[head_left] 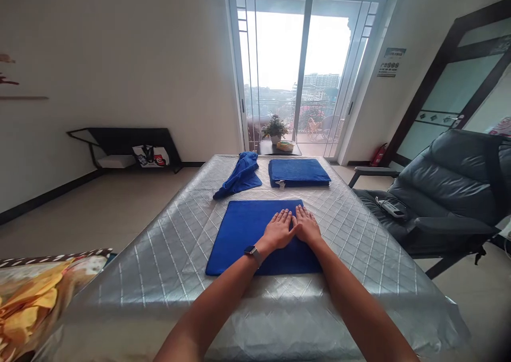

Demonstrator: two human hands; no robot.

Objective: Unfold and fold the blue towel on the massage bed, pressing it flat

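Observation:
A blue towel (243, 234) lies spread flat on the silver quilted table cover (167, 255) in front of me. My left hand (279, 230), with a watch on its wrist, rests palm down on the towel's right half, fingers stretched out. My right hand (306, 225) lies flat beside it, touching it, fingers also extended. Further back a crumpled blue towel (240, 174) lies loose on the left. To its right sits a neatly folded stack of blue towels (298, 171).
A dark leather recliner (447, 191) with a remote on its seat stands close to the table's right side. A small table with a potted plant (274, 129) is before the glass balcony doors. A patterned yellow cloth (35, 298) lies at the lower left.

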